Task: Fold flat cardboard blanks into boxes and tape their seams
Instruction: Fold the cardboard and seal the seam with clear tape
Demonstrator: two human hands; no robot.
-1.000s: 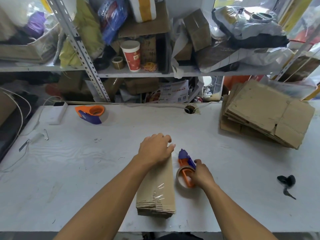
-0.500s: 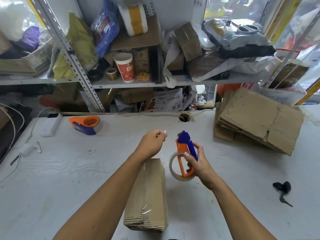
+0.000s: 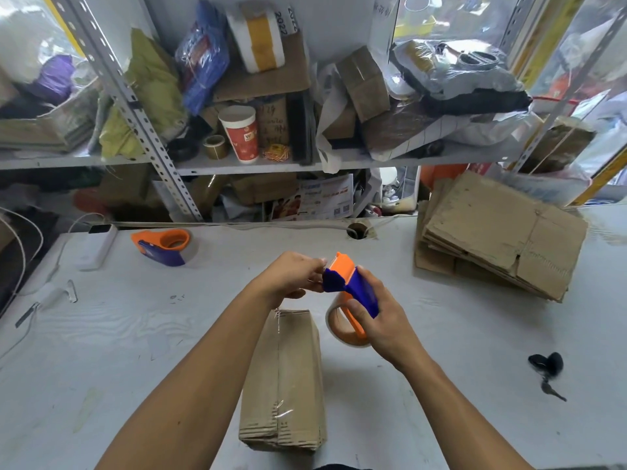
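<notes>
White worktable [image 3: 101,351] fills the lower frame, below a grey metal shelving unit [image 3: 142,106] crowded with bags and cartons across the top. At right of centre lies a stack of flat brown cardboard blanks [image 3: 492,239]. At lower centre rests a folded brown cardboard box [image 3: 285,378], a strip of clear tape running along its top seam. Just above it, both hands meet in mid-air: the right hand [image 3: 380,320] grips the orange-and-blue tape dispenser with a clear roll [image 3: 349,300], and the left hand [image 3: 291,276] pinches at the dispenser's blade end, apparently freeing the tape's loose end; the tape itself is too clear to see there. Judged step: preparing tape for another seam of this box. The next move calls for drawing out a length and laying it squarely on the seam. A second orange-and-blue dispenser [image 3: 163,247] sits at left of centre; black keys [image 3: 546,368] lie at lower right. Legible writing: "2022" on the white-and-yellow roll [image 3: 261,35] at top centre; the red-and-white paper cup [image 3: 239,134] bears a logo too small to read.
</notes>
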